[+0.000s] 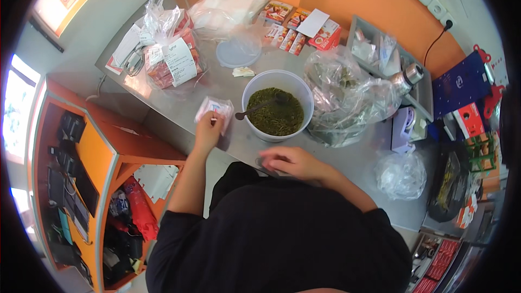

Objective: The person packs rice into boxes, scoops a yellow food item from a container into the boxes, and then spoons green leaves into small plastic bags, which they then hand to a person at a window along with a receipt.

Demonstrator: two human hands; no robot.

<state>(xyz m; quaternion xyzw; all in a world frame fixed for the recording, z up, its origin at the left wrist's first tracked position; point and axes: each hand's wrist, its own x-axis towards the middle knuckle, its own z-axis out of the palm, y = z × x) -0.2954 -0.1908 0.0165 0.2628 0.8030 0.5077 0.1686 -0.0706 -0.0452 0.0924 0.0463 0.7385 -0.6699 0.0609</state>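
Observation:
My left hand (209, 132) is on a small clear plastic packet (222, 107) with pink and white contents, its fingers curled at the near side. My right hand (295, 163) hovers by the table's front edge, slightly blurred, fingers apart and nothing seen in them. Between and beyond the hands stands a white plastic bucket (311, 103), holding a dark green chopped, wet-looking mass (266, 120). A dark spoon (256, 109) rests in it, its handle end leaning over the left rim. Right of the bucket lies a large clear plastic bag (338, 101) with greenish contents.
A tied bag of red packs (156, 65) with a receipt stands at the left back. Behind the bucket are a round lid (238, 53) and printed boxes (279, 11). Rightward lie a grey bin (358, 32), steel flask (409, 75), tape dispenser (403, 128) and crumpled bag (401, 176). An orange shelf unit (110, 146) stands left.

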